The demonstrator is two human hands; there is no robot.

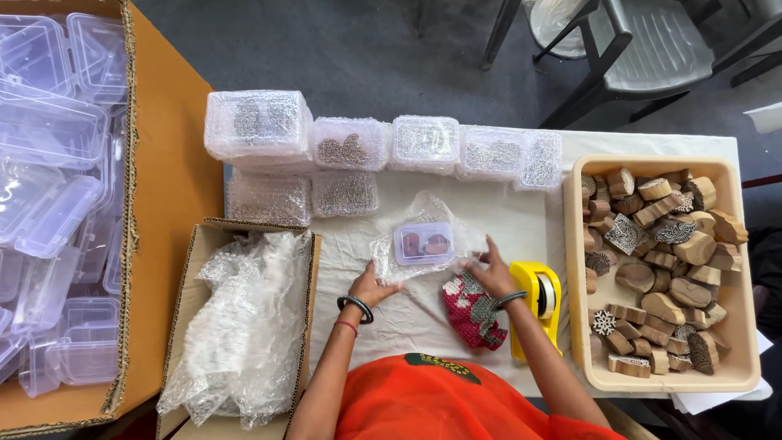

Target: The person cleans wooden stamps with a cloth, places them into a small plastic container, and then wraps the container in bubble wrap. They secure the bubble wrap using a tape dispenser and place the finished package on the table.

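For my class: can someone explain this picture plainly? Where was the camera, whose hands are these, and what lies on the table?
The camera sits on the person's head, looking down at their own bare hands. The left hand and right hand both press on a sheet of bubble wrap with a small clear plastic box lying on it. Nearby lie a yellow tape dispenser, a red patterned cloth, wrapped boxes and a tub of carved wooden blocks.
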